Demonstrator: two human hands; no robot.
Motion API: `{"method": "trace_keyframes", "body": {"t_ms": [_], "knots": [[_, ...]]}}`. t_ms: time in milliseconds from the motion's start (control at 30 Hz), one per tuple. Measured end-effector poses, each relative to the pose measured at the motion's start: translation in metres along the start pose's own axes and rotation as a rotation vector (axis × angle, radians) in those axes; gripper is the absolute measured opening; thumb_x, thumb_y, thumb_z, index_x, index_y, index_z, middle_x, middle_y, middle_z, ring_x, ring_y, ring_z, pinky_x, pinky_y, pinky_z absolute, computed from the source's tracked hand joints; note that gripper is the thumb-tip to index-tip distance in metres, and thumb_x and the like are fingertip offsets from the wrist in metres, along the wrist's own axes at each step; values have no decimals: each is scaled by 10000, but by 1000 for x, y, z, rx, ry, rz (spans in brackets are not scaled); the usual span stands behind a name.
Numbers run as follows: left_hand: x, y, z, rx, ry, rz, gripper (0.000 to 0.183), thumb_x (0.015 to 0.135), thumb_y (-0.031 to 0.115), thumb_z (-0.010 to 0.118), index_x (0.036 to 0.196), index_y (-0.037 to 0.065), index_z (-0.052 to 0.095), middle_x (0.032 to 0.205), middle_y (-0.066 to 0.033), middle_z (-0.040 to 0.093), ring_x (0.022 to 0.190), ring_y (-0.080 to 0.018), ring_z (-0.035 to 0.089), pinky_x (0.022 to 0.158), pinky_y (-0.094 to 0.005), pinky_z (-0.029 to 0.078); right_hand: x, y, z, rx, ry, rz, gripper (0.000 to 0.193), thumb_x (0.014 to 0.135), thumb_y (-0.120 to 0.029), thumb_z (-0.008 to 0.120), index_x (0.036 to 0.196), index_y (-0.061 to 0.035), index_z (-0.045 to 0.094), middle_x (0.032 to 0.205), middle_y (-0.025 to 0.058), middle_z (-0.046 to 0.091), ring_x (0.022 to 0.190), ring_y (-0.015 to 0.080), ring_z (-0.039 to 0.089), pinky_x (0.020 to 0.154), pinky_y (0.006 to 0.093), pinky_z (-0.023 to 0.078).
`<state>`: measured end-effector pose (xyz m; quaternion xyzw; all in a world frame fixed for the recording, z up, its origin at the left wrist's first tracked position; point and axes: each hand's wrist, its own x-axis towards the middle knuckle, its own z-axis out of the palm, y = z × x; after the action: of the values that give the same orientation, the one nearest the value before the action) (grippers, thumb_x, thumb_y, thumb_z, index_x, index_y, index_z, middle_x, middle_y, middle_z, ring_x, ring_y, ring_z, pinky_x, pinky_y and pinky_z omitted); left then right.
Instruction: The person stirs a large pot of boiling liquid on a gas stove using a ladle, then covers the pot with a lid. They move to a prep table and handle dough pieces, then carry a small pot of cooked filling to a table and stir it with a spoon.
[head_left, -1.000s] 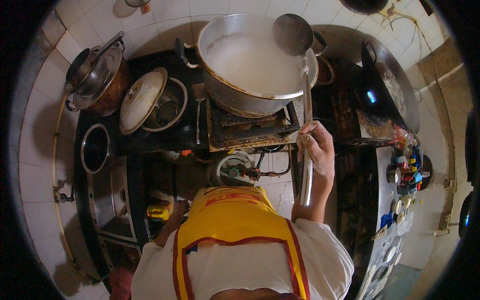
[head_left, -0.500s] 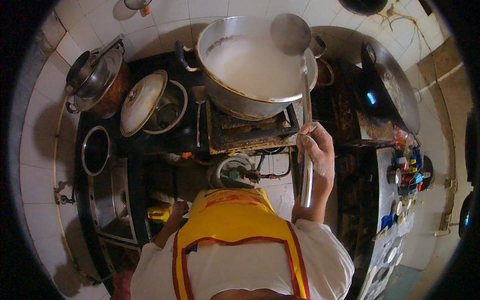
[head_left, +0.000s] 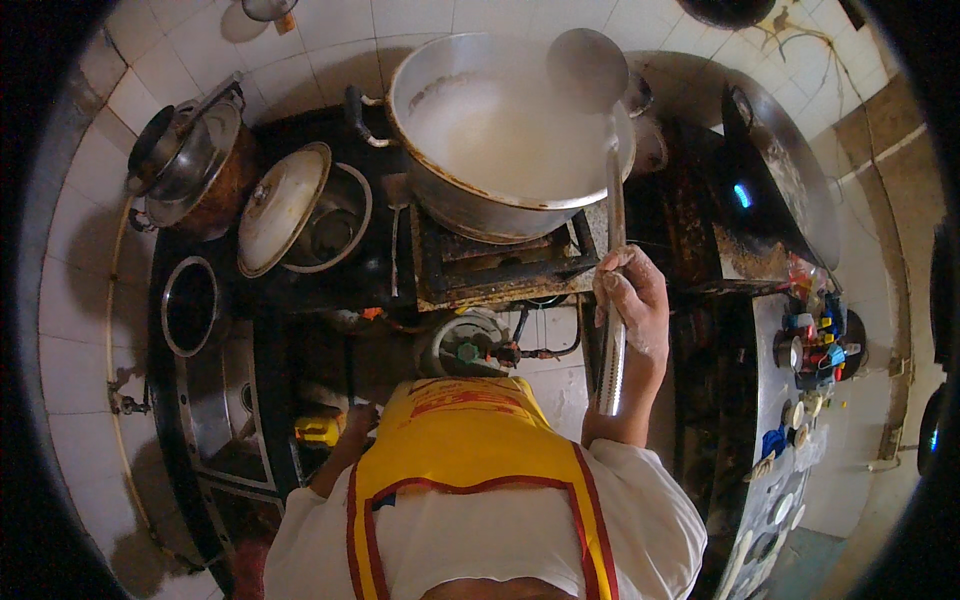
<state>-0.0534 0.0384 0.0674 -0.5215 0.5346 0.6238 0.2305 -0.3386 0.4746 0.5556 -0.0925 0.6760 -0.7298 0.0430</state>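
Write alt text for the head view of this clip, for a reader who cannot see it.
Seen from above, a person's right hand grips the long metal handle of a big steel ladle raised over a large aluminium pot of white liquid on a blackened stove. The left hand hangs low by a yellow object; a lidded pan sits left.

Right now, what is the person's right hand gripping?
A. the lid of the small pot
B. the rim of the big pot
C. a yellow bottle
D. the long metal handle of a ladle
D: the right hand is closed around the long metal handle of the ladle, whose bowl is raised over the far rim of the big pot of white liquid.
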Motion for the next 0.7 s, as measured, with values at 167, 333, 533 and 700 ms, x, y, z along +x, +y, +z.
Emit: {"method": "trace_keyframes", "body": {"t_ms": [167, 333, 533, 700], "knots": [[-4, 6, 1, -21, -14, -17, 309, 901, 333, 680, 943, 35, 612, 800, -76, 615, 738, -204, 619, 688, -340, 540, 2, -2, 1, 0, -8, 9, 94, 869, -62, 574, 960, -40, 584, 733, -8, 545, 626, 65, 491, 550, 220, 407], [-1, 5, 1, -30, -16, -22, 292, 901, 323, 681, 936, 41, 614, 796, -74, 616, 738, -202, 619, 690, -339, 539, 4, 0, 1, 27, -15, -7, 96, 872, -62, 574, 965, -42, 588, 741, -6, 553, 633, 64, 496, 551, 216, 401], [-3, 7, 2, -35, -21, -25, 272, 902, 311, 682, 926, 49, 616, 791, -72, 616, 739, -200, 619, 693, -338, 538, 7, 5, -2, 24, -20, -29, 100, 868, -77, 585, 961, -38, 587, 768, -2, 566, 655, 67, 501, 581, 224, 409], [0, 6, 0, -44, -26, -25, 256, 902, 302, 683, 918, 55, 618, 788, -70, 616, 740, -199, 620, 694, -337, 537, 8, 7, -4, 5, -30, -17, 114, 861, -94, 597, 960, -38, 588, 776, -7, 562, 664, 68, 500, 590, 230, 407]]}}
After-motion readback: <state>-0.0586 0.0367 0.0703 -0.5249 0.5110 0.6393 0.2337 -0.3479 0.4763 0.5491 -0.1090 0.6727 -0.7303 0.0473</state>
